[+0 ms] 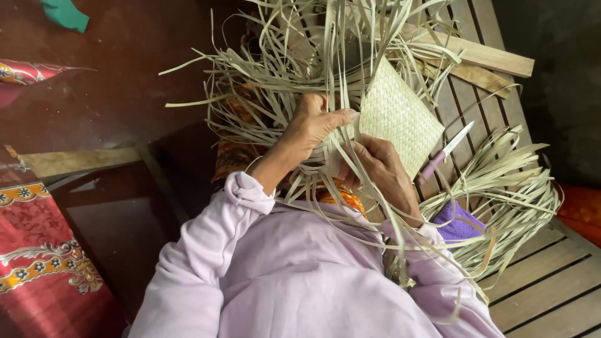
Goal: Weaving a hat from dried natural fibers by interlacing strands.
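A pale woven mat panel [397, 116] of dried leaf strips is held in front of me, with many loose strips [282, 69] fanning out from its edges. My left hand [313, 125] pinches strips at the panel's left edge, thumb pressed against the weave. My right hand [385, 172] grips the panel's lower edge from beneath, fingers curled around strips. Both arms wear light lilac sleeves.
A knife [446, 150] with a purple handle lies on the wooden slatted bench [544, 281] to the right. A bundle of loose strips [513, 188] is piled beside it, over a purple cloth [460, 222]. Red patterned fabric [37, 244] lies at left, by a dark floor.
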